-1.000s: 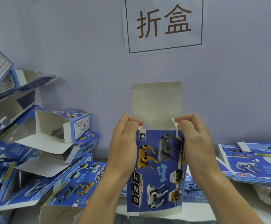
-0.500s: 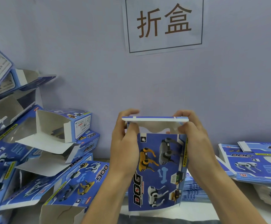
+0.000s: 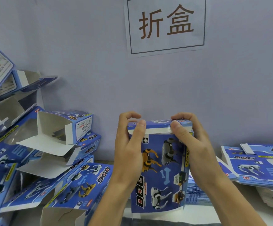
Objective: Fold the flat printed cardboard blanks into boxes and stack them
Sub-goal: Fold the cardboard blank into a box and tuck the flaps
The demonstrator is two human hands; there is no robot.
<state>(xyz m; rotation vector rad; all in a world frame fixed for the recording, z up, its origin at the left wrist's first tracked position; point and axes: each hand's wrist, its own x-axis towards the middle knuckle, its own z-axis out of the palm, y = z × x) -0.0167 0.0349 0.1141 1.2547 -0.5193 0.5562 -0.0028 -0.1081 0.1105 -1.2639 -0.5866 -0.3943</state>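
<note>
I hold a blue printed box [image 3: 161, 170] with robot-dog pictures upright in front of me, its printed face toward me. Its top flap [image 3: 157, 126] is folded down over the upper end. My left hand [image 3: 129, 149] grips the box's upper left corner, thumb on the flap's front edge and fingers curled behind. My right hand [image 3: 188, 139] grips the upper right corner, thumb pressing the flap's edge. The box's lower end hangs near the table edge.
A heap of folded blue boxes [image 3: 64, 128], several with open ends, fills the left side. Stacks of flat printed blanks [image 3: 259, 165] lie at the right and behind the held box. A paper sign [image 3: 165, 25] hangs on the pale wall.
The top flap stood upright a second ago. It has swung forward and down, and now lies over the box's upper end with both thumbs on its edge.
</note>
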